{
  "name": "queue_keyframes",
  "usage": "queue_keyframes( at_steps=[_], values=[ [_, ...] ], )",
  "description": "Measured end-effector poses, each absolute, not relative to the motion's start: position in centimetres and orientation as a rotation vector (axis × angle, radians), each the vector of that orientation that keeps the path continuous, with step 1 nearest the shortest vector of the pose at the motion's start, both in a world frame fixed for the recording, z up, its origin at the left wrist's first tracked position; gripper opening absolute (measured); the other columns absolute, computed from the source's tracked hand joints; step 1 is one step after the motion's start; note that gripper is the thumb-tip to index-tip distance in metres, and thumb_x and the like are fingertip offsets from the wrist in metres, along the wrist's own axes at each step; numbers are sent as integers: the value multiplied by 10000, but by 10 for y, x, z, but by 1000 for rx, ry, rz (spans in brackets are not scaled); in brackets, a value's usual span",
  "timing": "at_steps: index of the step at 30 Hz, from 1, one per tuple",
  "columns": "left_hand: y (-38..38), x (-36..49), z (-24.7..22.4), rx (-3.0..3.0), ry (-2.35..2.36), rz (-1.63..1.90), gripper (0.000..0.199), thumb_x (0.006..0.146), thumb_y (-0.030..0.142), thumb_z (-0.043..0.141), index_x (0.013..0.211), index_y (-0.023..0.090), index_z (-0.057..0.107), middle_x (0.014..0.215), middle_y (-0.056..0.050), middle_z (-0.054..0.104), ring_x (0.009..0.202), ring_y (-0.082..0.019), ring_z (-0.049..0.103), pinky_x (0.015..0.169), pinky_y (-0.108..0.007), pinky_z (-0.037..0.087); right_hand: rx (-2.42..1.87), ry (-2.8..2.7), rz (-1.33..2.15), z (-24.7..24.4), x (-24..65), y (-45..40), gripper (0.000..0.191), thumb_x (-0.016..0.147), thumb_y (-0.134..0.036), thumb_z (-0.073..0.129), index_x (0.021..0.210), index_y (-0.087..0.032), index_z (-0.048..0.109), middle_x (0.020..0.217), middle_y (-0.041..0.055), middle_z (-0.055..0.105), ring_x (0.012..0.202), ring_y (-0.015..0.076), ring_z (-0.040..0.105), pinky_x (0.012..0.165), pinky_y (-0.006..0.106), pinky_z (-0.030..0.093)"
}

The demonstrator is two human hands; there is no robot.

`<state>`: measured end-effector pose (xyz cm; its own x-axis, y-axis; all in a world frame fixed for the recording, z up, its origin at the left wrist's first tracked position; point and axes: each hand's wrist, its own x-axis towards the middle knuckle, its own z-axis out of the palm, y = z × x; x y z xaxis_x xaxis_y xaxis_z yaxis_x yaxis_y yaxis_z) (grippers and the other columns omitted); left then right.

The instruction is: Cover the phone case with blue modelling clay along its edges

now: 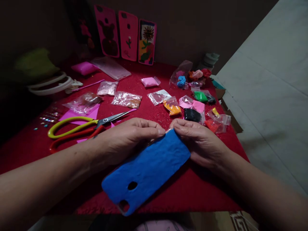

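Observation:
Between both hands is a phone case (pixel 149 170), its back coated in blue clay with a bumpy surface. It is tilted, with a round hole and a camera cutout at the lower left end. My left hand (pixel 139 131) pinches its upper edge, thumb on top near the far corner. My right hand (pixel 199 141) grips the far right end, thumb and fingertips at the corner beside the left thumb. The fingers under the case are hidden. Scissors (pixel 103 122) with one yellow and one red handle lie just beyond my left forearm.
Clay packets, such as orange (pixel 172 107), black (pixel 192 115) and green (pixel 200 96), lie on the red cloth (pixel 204 186). Three decorated phone cases (pixel 128 35) lean on the wall. A clear case (pixel 112 68) lies behind, and white rings (pixel 51 86) sit at left.

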<state>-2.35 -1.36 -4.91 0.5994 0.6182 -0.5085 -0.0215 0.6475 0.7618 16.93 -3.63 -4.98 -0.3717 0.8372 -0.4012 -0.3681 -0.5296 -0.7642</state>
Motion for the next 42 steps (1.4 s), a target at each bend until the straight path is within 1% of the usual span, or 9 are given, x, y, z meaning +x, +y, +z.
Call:
queue_keyframes(
  at_steps=[4,7,15,20,26,29,33,39,42],
  values=[
    [-13,-24,-49,766,870,424,257,692,348,795,683,136,649,566,14,527,505,-87,423,510,-210,345,-1001,-743,1954,-51,169,-35,292,680,-249,850,690,-126,585,614,-13,563,549,82,509,555,186,422],
    [-14,-25,-49,766,858,435,284,676,347,807,639,139,617,553,24,504,495,-80,408,493,-203,329,-992,-745,1960,-51,169,-35,277,696,-243,839,698,-122,591,599,-20,555,534,73,498,543,178,413],
    [-15,-20,-48,824,913,420,239,720,297,761,624,150,600,521,32,493,440,-64,398,437,-175,309,-967,-736,1994,-51,168,-38,244,715,-223,821,693,-129,597,578,-27,555,496,65,484,504,171,396],
    [-15,-22,-47,830,954,418,260,704,305,785,617,150,594,522,33,499,431,-58,386,427,-172,294,-972,-744,1996,-51,168,-38,247,715,-236,820,699,-132,596,592,-21,560,512,73,493,520,179,404],
    [-9,-26,-50,777,797,417,180,726,282,758,711,116,690,591,-10,584,504,-74,472,511,-186,388,-1002,-746,1934,-52,170,-36,272,706,-257,831,698,-131,590,610,-15,557,545,86,506,550,192,418],
    [-9,-27,-47,796,820,415,130,746,239,735,692,130,689,593,-10,595,496,-76,489,493,-177,386,-990,-729,1938,-52,170,-36,269,706,-247,833,689,-129,592,592,-22,546,527,79,493,532,186,409],
    [-9,-27,-43,870,858,430,154,738,262,774,682,147,687,575,16,564,470,-60,455,451,-154,348,-980,-707,1944,-52,169,-36,257,708,-228,831,690,-124,597,582,-24,544,511,75,489,516,182,407],
    [-6,-31,-48,820,837,405,148,767,278,720,728,136,704,634,-13,605,536,-87,504,533,-192,419,-991,-704,1905,-52,172,-33,275,709,-241,830,700,-131,578,601,-22,530,531,84,481,536,195,415],
    [-5,-32,-50,813,827,410,179,769,297,714,710,129,696,633,-19,608,543,-95,505,542,-205,419,-1000,-712,1893,-52,173,-33,286,710,-256,829,704,-140,568,611,-22,520,549,94,479,548,208,420]
  ],
)
